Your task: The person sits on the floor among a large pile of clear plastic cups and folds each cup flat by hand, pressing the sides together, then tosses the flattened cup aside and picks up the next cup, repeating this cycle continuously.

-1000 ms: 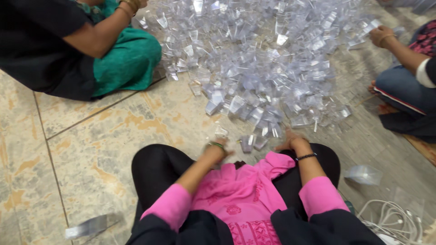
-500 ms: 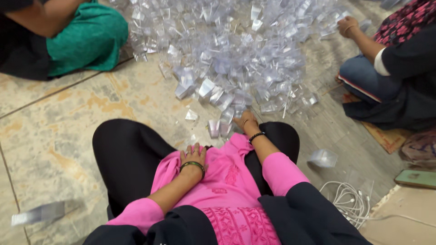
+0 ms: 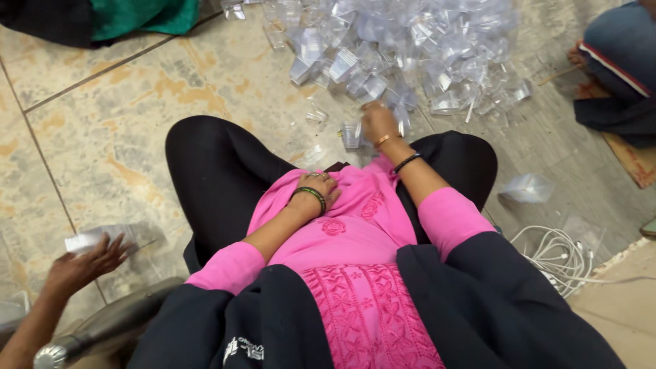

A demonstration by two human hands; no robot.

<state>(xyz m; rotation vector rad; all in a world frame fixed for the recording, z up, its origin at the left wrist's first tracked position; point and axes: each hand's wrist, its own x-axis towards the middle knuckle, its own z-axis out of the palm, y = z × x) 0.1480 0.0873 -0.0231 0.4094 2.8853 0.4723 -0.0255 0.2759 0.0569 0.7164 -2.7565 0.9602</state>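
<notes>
Since the earlier frames, the left hand (image 3: 316,190) has drawn back from the floor to rest on the pink tunic (image 3: 355,239) in the lap, fingers loosely curled and flat on the cloth; whether it holds anything cannot be told. The right hand (image 3: 374,123) stays out in front, now at the near edge of the pile (image 3: 410,48) of clear plastic pieces on the tiled floor (image 3: 102,137). Its fingers are bent down among the pieces, beside a small clear cup (image 3: 350,134) that stands just left of it; a firm grip on any one piece cannot be made out. So only one hand is at the pile at this moment. Another person's hand (image 3: 89,263) has come in at the left edge, spread over a clear piece (image 3: 89,239) on the tiles. White cables (image 3: 560,256) lie at the right, near a loose clear piece (image 3: 526,188). Other people sit at the far corners.
</notes>
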